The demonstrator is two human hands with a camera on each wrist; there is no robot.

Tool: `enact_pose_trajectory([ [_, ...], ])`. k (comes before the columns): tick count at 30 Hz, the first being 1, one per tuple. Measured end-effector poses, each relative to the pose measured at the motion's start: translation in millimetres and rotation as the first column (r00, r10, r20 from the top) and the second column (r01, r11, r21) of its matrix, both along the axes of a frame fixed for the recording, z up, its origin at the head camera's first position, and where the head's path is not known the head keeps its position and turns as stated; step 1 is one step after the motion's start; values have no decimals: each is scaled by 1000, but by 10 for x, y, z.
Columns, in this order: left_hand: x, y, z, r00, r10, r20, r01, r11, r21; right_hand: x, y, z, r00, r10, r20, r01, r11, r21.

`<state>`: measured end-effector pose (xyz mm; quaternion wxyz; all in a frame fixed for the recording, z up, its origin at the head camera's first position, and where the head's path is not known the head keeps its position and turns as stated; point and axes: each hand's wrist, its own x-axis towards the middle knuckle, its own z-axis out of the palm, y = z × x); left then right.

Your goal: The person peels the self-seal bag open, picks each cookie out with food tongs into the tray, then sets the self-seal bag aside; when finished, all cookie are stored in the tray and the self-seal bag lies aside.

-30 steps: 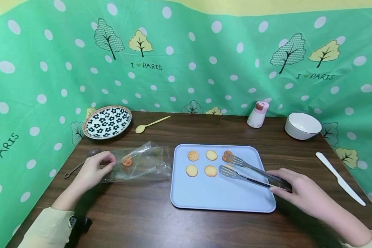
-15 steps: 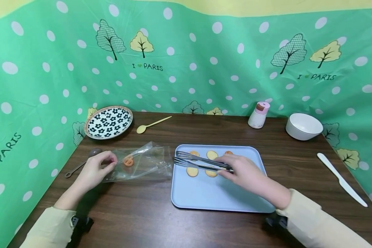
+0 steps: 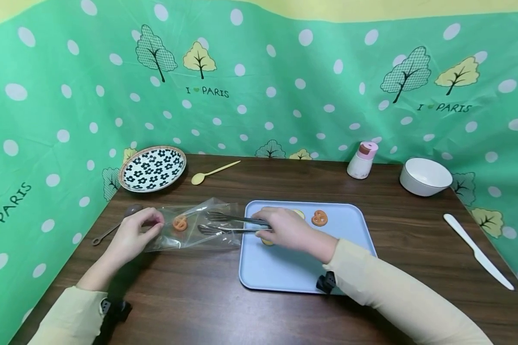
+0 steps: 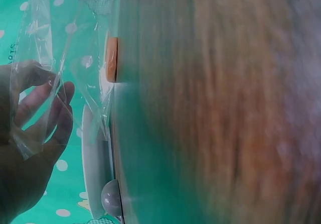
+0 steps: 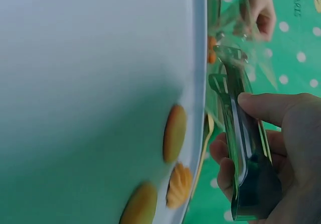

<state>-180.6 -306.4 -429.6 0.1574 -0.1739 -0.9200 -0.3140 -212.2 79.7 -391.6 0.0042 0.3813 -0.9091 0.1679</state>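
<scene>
My left hand pinches the left end of a clear plastic bag lying left of the tray. Inside the bag is a brown pretzel-shaped cookie. Metal tongs with dark handles are gripped by my right hand, palm down over the tray's upper left. Their slotted tips reach left past the tray rim, into the bag's right part, slightly apart; no cookie shows between them. On the blue tray lies another pretzel cookie. A swirl cookie and oval cookies show in the right wrist view.
Behind the bag stand a flower-patterned plate and a yellow spoon. A dark spoon lies by my left hand. At the right are a pink-capped bottle, a white bowl and a white knife.
My right hand has swept left across the tray with the tongs, from the right-hand cookies to the bag. The left hand stays on the bag.
</scene>
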Motion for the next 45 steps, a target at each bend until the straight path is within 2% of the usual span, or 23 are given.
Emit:
enact_pose_trajectory([
  [7,-13,26,23,1000,-2,-11,2,1000,-1,-6,-288,-11,1000,12,13,-13,999,31],
  [15,-27,55,12,1000,-18,-8,18,1000,18,13,-531,-40,999,-14,-41,18,995,101],
  [26,-22,42,-6,1000,-18,1,18,1000,19,123,-762,-76,994,-53,-94,66,987,143],
  [32,-20,39,-8,1000,-11,5,11,1000,18,147,-798,-81,990,-50,-135,69,988,136],
  [45,-24,24,-14,1000,-8,12,8,1000,14,205,-560,-5,995,-41,-93,53,991,124],
])
